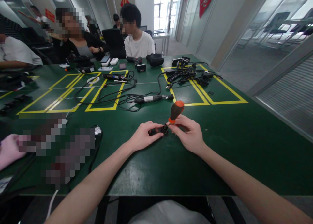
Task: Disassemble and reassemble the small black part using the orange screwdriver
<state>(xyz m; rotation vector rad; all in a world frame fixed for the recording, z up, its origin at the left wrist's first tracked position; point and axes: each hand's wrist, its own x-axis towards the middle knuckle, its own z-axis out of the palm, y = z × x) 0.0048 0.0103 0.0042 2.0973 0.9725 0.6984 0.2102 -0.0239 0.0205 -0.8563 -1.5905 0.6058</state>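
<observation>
My left hand (pixel 144 136) is closed around a small black part (pixel 164 129) on the green table, thumb and fingers on either side of it. Too little of the part shows to tell its kind. Close by on the right, my right hand (pixel 189 132) grips a screwdriver (pixel 177 111) low down, near its shaft. The screwdriver has a dark handle with orange ends and leans, handle up and to the right. Its tip points down at the black part; whether the two touch cannot be made out.
Beyond my hands lies a grey and black electric screwdriver (pixel 151 99) with a coiled cable. Black cables (pixel 183 73) pile up at the back right, within yellow tape (pixel 230 102). Pixelated objects (pixel 73 155) lie at the left, where another person's hand (pixel 11 150) reaches in. People sit across the table.
</observation>
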